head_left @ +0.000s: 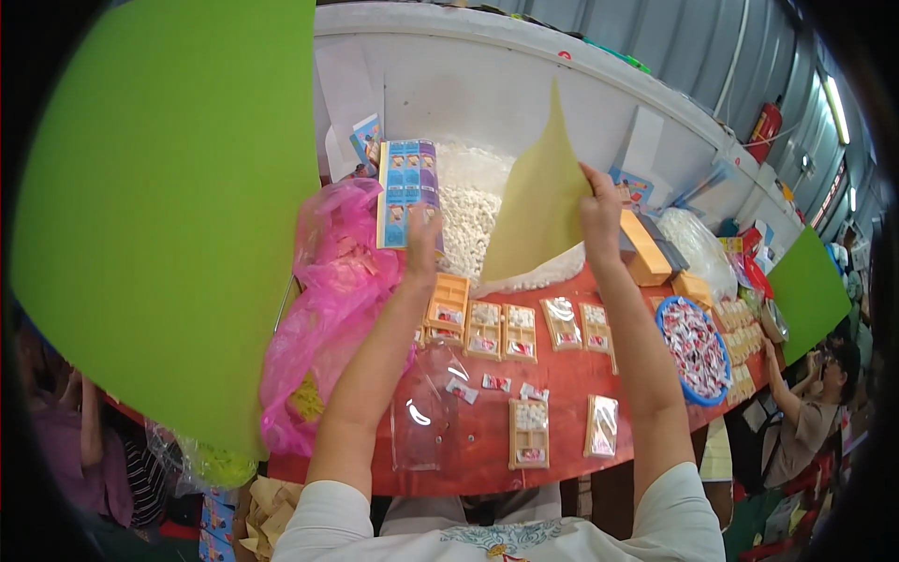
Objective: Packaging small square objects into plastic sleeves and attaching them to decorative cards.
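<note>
My left hand (424, 239) is closed at the lower right edge of a printed sheet (405, 183) with blue and purple panels, held upright at the back of the table. My right hand (600, 214) pinches the right edge of a large yellow sheet (538, 201), which rises to a bent point at the top. Behind and between them lies a pile of small white pieces (468, 215) on clear plastic. Below my hands are orange compartment trays (449, 304) and small filled cases (519, 332), holding white pieces and wrapped packets.
A pink plastic bag (342, 267) lies at left beside a tall green panel (159, 206). Clear plastic covers (417, 426) and loose packets (461, 390) rest on the red table (478, 478). At right are a blue basket (694, 348) of packets, orange boxes (644, 251) and another person (813, 412).
</note>
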Tool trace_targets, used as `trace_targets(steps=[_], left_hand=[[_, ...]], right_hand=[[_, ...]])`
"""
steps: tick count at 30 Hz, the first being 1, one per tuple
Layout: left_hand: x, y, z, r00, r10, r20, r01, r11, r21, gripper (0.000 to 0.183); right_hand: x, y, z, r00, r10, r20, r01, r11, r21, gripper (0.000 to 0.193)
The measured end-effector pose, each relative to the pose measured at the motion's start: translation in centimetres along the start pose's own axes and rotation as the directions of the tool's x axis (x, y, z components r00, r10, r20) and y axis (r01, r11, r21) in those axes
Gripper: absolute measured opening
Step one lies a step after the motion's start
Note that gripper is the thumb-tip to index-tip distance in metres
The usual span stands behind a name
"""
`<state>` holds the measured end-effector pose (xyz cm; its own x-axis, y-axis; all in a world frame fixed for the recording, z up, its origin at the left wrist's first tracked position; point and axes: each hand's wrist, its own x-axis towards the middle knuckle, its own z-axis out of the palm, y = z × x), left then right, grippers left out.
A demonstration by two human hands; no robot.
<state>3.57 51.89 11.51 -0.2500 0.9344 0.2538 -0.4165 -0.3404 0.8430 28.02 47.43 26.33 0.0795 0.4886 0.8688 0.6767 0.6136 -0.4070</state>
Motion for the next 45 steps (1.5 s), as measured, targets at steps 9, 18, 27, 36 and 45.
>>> trace_targets(steps=[9, 18, 27, 36, 45], left_hand=[[-14.5, 8.5, 9.4, 0.835, -0.219, 0.505, 0.417, 0.851, -0.320, 0.024], [-22.0, 10.1, 6.5, 0.787, -0.116, 0.606, 0.425, 0.814, -0.396, 0.043], [-25.2, 11.6, 1.9, 0.588, -0.024, 0.809, 0.650, 0.610, -0.454, 0.052], [-23.9, 12.9, 0.9, 0.612, -0.025, 0.790, 0.594, 0.674, -0.439, 0.056], [-22.9, 13.3, -0.1, 0.630, 0.071, 0.773, 0.442, 0.786, -0.432, 0.049]], right_hand=[[-14.9, -13.2, -5.9, 0.879, -0.246, 0.408, 0.344, 0.920, -0.188, 0.048], [-20.5, -3.1, -17.8, 0.909, 0.398, 0.123, -0.414, 0.895, 0.165, 0.052], [-20.3, -2.5, -18.9, 0.667, 0.540, 0.514, -0.744, 0.450, 0.494, 0.069], [-17.2, -1.4, -14.6, 0.487, 0.557, 0.673, -0.871, 0.256, 0.419, 0.073], [-27.6, -5.5, -17.4, 0.568, 0.271, 0.778, -0.629, -0.467, 0.622, 0.045]])
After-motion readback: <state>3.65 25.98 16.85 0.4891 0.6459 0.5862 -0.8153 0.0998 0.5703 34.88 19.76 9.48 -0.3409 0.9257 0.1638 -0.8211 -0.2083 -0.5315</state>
